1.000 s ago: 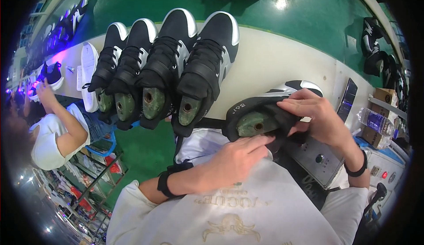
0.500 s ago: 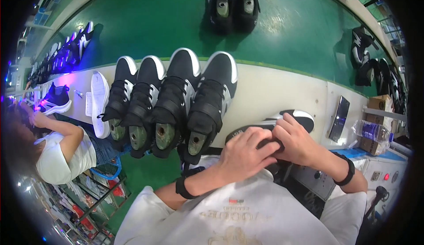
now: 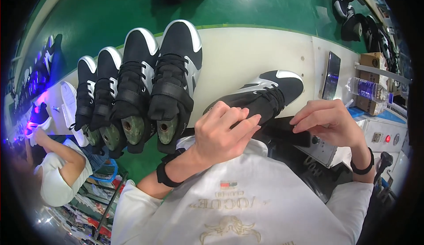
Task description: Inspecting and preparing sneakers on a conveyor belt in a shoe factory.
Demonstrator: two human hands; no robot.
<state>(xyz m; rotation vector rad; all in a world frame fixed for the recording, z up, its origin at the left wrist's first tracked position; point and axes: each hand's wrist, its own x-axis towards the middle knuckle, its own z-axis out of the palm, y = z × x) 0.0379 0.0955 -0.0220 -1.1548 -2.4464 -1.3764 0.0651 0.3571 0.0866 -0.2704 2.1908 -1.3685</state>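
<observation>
A black sneaker (image 3: 282, 88) with a white toe edge and black laces lies on the white ledge in front of me, its toe toward the far right. My left hand (image 3: 225, 132) is closed at its ankle end, fingers bent over the black collar; what exactly they grip is partly hidden. From the shoe a wide black strap (image 3: 285, 132) stretches out to the right. At that strap, my right hand (image 3: 329, 122) has its thumb and fingers drawn together in a pinch. Black bands circle both wrists.
Several matching sneakers on green lasts (image 3: 165, 132) stand in a row at left. A white sole (image 3: 68, 101) lies beyond them, near a co-worker (image 3: 62, 170). A phone (image 3: 331, 75), plastic bottle (image 3: 369, 89) and control box (image 3: 384, 132) are at right. More shoes sit on the green surface (image 3: 265, 6).
My hands were close together over the shoe; the right has moved away to the right, where the strap now shows. The shoe's laced top has turned into view. The whole view has shifted.
</observation>
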